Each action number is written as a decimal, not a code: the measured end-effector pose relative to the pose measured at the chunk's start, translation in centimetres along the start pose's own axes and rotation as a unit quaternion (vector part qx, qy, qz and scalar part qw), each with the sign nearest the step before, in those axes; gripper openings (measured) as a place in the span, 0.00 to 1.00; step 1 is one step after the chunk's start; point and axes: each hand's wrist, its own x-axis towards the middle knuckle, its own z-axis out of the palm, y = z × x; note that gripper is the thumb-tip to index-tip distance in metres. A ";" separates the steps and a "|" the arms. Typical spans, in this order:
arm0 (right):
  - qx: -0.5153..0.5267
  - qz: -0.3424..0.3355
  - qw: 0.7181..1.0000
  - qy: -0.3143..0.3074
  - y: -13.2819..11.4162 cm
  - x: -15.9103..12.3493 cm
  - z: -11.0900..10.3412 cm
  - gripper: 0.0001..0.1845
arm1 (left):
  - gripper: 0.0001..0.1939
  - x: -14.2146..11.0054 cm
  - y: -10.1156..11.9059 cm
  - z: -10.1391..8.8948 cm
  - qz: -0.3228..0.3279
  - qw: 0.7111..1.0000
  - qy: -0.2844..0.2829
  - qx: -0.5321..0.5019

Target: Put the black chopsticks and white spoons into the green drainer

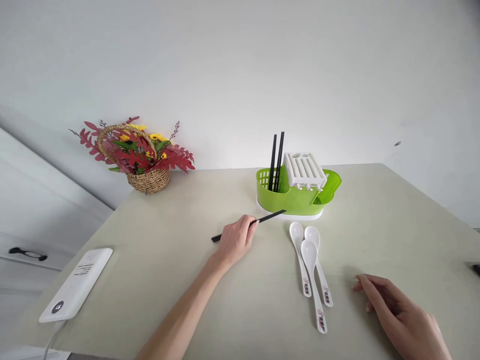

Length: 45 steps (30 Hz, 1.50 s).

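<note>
My left hand [236, 237] is closed around black chopsticks [272, 216], held slanted just above or on the table, with their far tips close to the holder's white base. Behind them stands a green cutlery holder [272, 201] with a white slotted rack [305, 170] on top. More black chopsticks [278, 162] stand upright in its left compartment. Three white spoons [309, 250] lie bunched in front of the holder, bowls away from me and partly overlapping. To their right, my right hand [401, 312] rests by the table with loosely bent fingers, holding nothing.
At the back left sits a wicker basket [150, 181] of red leaves and yellow flowers. A white power bank [77, 285] with a cable lies at the left edge of the table [150, 240]. A pale wall [240, 75] rises behind. A dark object [476, 269] shows at the right edge.
</note>
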 end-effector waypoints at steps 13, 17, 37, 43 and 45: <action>0.056 -0.015 0.998 -0.002 -0.7 -0.5 0.0 0.30 | 0.06 -0.6 0.0 0.0 -0.036 0.999 0.019 0.013; 0.071 -0.035 0.997 -0.005 -0.8 -0.4 -0.1 0.28 | 0.06 -0.9 1.1 -0.1 -0.095 0.993 0.056 -0.052; 0.270 -0.030 0.962 -0.035 -3.0 -2.0 0.8 0.31 | 0.13 4.0 16.3 -1.1 -0.306 0.439 0.038 -0.844; 0.367 -0.028 0.922 -0.121 -5.5 -4.8 1.7 0.40 | 0.19 3.5 19.4 2.4 -0.314 0.429 -0.014 -0.847; 0.381 -0.023 0.916 -0.125 -5.9 -5.1 1.5 0.42 | 0.21 3.5 19.3 3.1 -0.320 0.433 -0.006 -0.842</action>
